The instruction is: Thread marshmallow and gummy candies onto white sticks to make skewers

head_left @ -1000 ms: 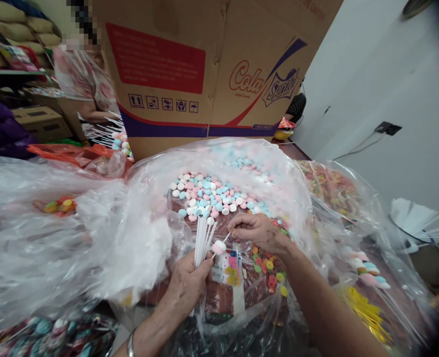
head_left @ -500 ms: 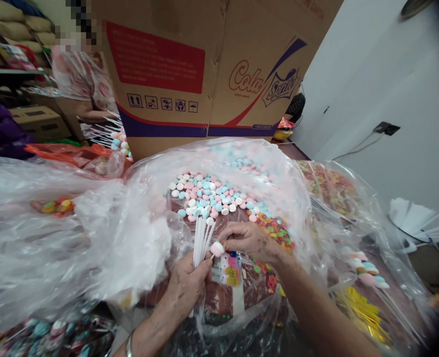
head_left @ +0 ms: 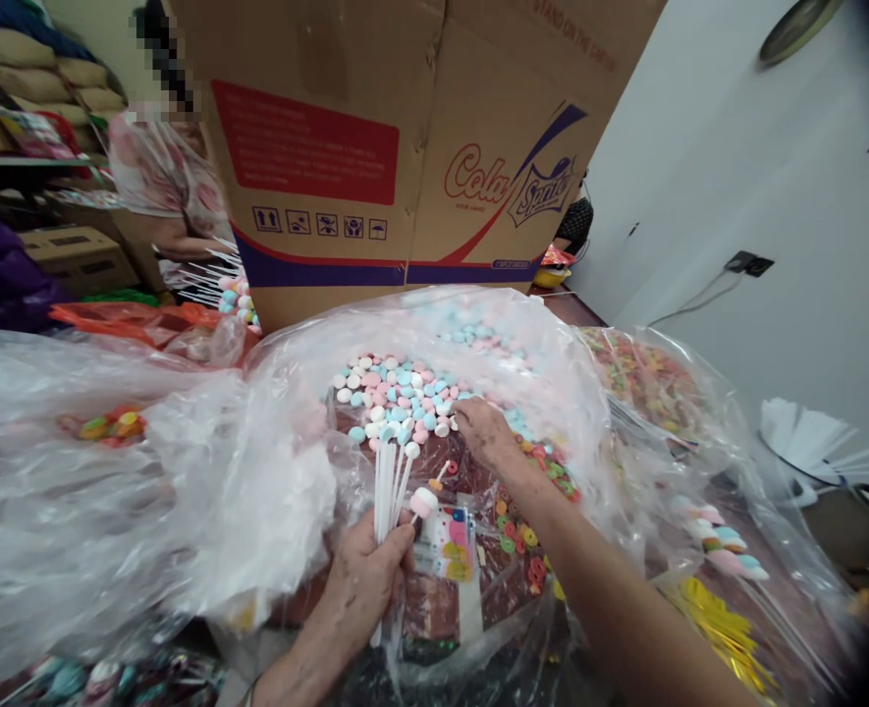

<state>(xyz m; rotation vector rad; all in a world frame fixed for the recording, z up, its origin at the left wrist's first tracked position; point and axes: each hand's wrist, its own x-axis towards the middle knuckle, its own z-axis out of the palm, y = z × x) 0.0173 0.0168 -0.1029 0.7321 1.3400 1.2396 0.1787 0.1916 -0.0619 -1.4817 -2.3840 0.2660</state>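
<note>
My left hand (head_left: 371, 565) is closed round a bundle of white sticks (head_left: 386, 486) that point up and away. Between its thumb and fingers a separate stick slants right, carrying a pink-and-white marshmallow (head_left: 424, 503) and a small orange piece, its tip sticking out above. My right hand (head_left: 485, 432) reaches to the right side of a spread of pink, blue and white marshmallows (head_left: 405, 393). Its fingers are bent together at a white piece; what lies between them is hidden. Ring-shaped gummies (head_left: 518, 525) lie beneath the right forearm.
A big cardboard carton (head_left: 411, 236) stands behind the clear plastic bag (head_left: 294, 344). Right of me lie filled candy sticks (head_left: 729, 540), gold ties (head_left: 721, 628) and a bag of gummies (head_left: 647, 378). More plastic (head_left: 73, 511) covers the left. A person (head_left: 173, 187) works behind, at left.
My right hand has moved from the slanted stick up and away to the marshmallows. An orange piece now shows above the marshmallow on that stick. The left hand keeps its hold.
</note>
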